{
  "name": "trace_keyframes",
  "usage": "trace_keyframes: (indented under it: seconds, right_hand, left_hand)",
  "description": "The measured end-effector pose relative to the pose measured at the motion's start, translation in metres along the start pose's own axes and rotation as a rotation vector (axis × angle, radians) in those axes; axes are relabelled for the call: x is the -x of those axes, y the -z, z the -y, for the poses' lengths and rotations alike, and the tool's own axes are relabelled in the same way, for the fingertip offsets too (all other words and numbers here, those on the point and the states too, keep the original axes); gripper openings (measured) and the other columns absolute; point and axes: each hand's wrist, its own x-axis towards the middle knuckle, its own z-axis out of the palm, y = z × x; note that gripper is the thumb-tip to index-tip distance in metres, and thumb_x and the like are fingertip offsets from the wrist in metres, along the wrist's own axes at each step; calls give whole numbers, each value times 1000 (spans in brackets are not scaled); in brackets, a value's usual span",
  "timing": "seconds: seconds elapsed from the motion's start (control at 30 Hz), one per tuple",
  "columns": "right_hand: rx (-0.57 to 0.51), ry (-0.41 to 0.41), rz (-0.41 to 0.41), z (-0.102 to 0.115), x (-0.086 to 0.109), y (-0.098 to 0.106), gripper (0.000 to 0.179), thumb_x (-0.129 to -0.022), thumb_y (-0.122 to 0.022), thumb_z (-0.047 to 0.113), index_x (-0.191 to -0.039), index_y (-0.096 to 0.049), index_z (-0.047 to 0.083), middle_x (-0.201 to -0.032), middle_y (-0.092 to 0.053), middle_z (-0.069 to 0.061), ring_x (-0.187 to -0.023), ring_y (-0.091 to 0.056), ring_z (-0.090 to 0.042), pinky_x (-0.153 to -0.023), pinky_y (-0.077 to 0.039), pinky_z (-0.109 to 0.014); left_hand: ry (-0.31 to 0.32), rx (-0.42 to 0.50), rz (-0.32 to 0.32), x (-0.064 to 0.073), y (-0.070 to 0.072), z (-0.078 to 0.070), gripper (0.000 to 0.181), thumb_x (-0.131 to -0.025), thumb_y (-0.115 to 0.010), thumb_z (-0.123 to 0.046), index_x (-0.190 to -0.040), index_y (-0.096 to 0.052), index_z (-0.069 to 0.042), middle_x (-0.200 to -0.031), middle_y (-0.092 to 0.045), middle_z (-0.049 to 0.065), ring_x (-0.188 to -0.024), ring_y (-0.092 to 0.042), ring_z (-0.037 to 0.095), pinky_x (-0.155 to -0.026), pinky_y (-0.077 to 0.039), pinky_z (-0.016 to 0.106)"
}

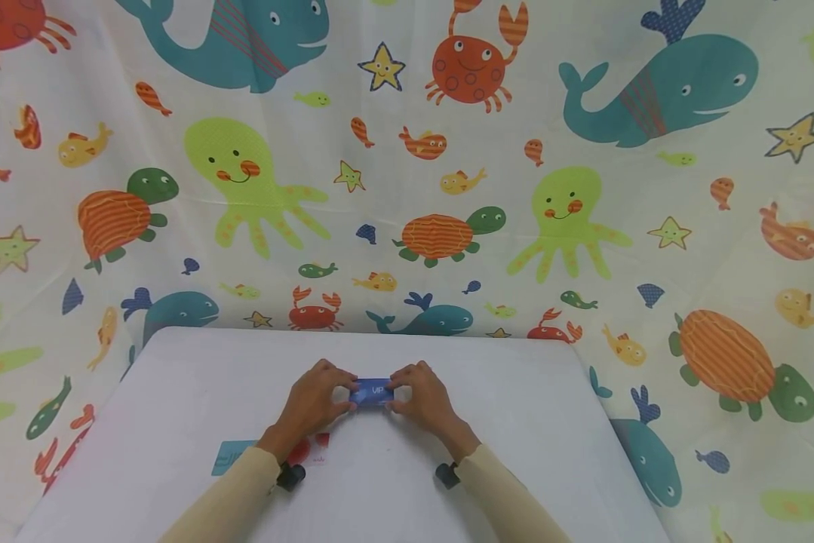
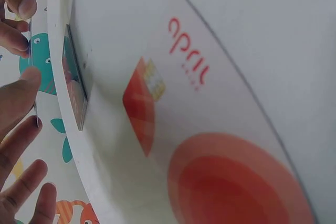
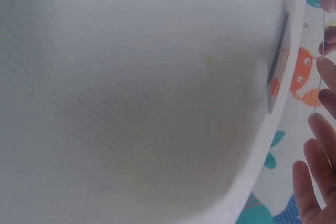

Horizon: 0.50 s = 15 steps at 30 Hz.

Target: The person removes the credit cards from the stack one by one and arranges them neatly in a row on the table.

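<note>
A dark blue card (image 1: pixel 373 395) marked "VIP" is held by its two short ends. My left hand (image 1: pixel 314 400) pinches the left end between thumb and fingers, and my right hand (image 1: pixel 425 397) pinches the right end the same way. Both wrist views show this card almost edge-on, raised off the table. Below it, another flat card or small stack (image 2: pixel 76 85) lies on the table, also visible in the right wrist view as a thin card (image 3: pixel 280 66). In the left wrist view the lower fingers of my left hand (image 2: pixel 21 150) are spread apart.
Under my left forearm lies a white and red "april" card (image 2: pixel 231 114). Left of it, a teal card (image 1: pixel 233 456) is partly covered by the sleeve. The white table (image 1: pixel 536 430) ends at a curtain (image 1: pixel 407 181) printed with sea animals.
</note>
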Motion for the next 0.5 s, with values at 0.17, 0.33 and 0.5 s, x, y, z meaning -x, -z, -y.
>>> trace_keyframes:
  seconds: [0.17,0.33,0.5]
  right_hand:
    - [-1,19,-9,2,4,3,27,-88,-89,32,-112,-84,19,-123,-77,1,-115,-61,-17,-101,-58,-39]
    - [-12,41,-18,4,7,3,28,-88,-89,33,-113,-84,20,-123,-77,2,-115,-61,-16,-103,-58,-40]
    - [-6,62,-20,4,10,3,28,-88,-89,34,-112,-84,21,-122,-77,3,-115,-61,-16,-111,-55,-46]
  left_hand:
    - [6,15,-11,3,2,0,31,-81,-95,-31,-110,-85,-24,-116,-77,-7,-113,-62,15,-94,-61,39]
    - [4,24,-35,8,5,-2,30,-79,-96,-29,-107,-85,-24,-112,-77,-8,-110,-61,14,-92,-61,39]
    - [-7,14,-43,12,8,-4,30,-78,-97,-28,-106,-86,-24,-111,-78,-8,-109,-62,14,-91,-61,39]
